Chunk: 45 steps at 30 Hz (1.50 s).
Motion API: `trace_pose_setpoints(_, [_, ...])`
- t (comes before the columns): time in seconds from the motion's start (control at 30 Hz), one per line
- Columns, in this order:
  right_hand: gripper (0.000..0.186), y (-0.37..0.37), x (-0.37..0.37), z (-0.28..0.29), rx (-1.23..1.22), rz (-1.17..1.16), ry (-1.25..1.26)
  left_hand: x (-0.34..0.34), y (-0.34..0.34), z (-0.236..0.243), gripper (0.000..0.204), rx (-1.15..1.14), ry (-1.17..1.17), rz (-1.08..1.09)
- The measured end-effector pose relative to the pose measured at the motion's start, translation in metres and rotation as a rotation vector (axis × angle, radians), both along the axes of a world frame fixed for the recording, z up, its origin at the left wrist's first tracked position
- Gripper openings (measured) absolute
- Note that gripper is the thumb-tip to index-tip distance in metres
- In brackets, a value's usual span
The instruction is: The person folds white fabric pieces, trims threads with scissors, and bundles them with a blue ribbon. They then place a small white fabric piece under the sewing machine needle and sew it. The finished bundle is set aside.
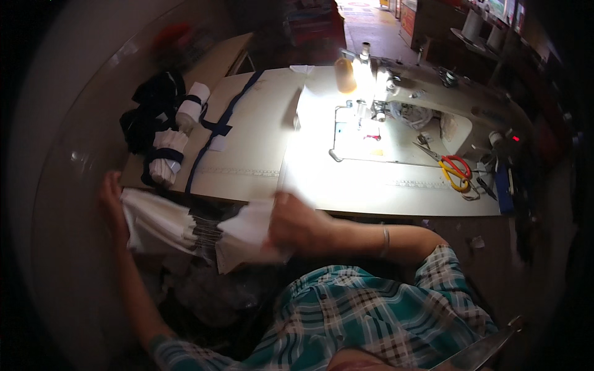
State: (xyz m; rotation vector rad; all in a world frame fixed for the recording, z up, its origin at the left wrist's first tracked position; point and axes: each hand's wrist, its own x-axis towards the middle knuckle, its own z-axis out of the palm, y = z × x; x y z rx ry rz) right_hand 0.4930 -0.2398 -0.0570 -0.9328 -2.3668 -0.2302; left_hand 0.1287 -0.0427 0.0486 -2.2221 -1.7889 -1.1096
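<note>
White fabric pieces (161, 217), strung together by threads, are stretched between both hands just off the tabletop's (247, 151) near edge, by its left corner. Left hand (114, 210) has its fingers clamped on one end; right hand's (294, 224) are curled tight on the other, kinda blurry tbh. Red-and-yellow-handled scissors (456, 171) sit toward the tabletop's right end, near the sewing machine (492, 111).

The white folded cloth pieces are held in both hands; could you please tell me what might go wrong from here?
The thin thread-like strands bridging the white folded cloth pieces could snag or snap if the left hand and right hand pull apart. The cloth hangs in front of the cream sewing table, so a loosened grip might drop it.
</note>
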Motion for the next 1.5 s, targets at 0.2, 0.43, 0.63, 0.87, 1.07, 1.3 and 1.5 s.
trace_pose_setpoints(0.2, [0.036, -0.107, -0.082, -0.001, 0.02, 0.446, 0.344, 0.166, 0.101, -0.063, 0.036, -0.186, 0.16, -0.503])
trace_pose_setpoints(0.43, [0.018, -0.136, -0.091, 0.059, 0.141, 0.395, 0.21, 0.374, 0.016, -0.119, 0.041, -0.128, 0.443, -1.007])
trace_pose_setpoints(0.63, [0.023, -0.165, -0.029, 0.041, 0.128, 0.103, 0.389, 0.376, 0.051, -0.13, 0.022, -0.546, 0.296, -0.86])
trace_pose_setpoints(0.87, [0.029, -0.15, 0.126, 0.013, -0.192, -0.633, 1.398, 0.199, 0.092, -0.092, 0.053, 0.354, 0.044, -0.677])
trace_pose_setpoints(1.07, [0.031, -0.048, 0.177, -0.068, -0.267, -0.668, 1.622, 0.082, 0.023, -0.1, 0.035, 0.854, -0.141, -0.702])
trace_pose_setpoints(1.3, [0.036, 0.084, 0.143, -0.075, -0.492, -0.579, 1.08, 0.004, -0.205, -0.001, 0.034, 0.321, -0.05, -1.055])
trace_pose_setpoints(1.5, [0.07, 0.151, 0.087, -0.031, -0.489, -0.66, 0.3, -0.006, -0.235, 0.033, 0.027, 0.144, 0.259, -1.186])
